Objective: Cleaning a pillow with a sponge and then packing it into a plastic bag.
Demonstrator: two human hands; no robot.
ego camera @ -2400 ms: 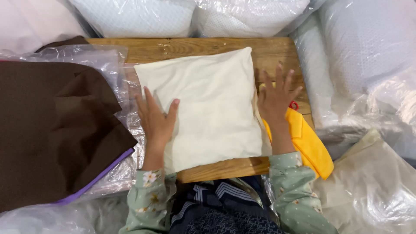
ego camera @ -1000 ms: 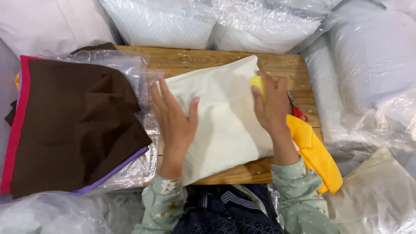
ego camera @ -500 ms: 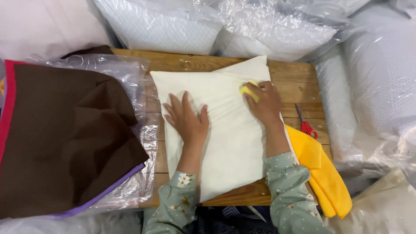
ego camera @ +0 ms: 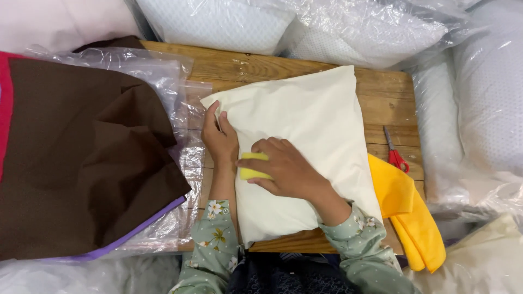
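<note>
Wooden table (ego camera: 389,98) | cream pillow (ego camera: 305,141) plump | left fingers (ego camera: 215,121) pinching its edge | right fingers (ego camera: 269,149) gripping yellow sponge (ego camera: 251,166)

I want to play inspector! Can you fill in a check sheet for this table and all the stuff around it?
Surface: wooden slatted table, partly covered.
Job's things: cream fabric pillow lying flat; small yellow sponge-like block on it.
Clutter: red-handled scissors on the wood; folded yellow cloth beside the pillow; brown fabric with purple edge on clear plastic sheets.
Grip: left hand holds the pillow's left edge; right hand presses on the yellow block.
Cables: nothing seen.
Surroundings: white pillows wrapped in clear plastic piled around.
</note>
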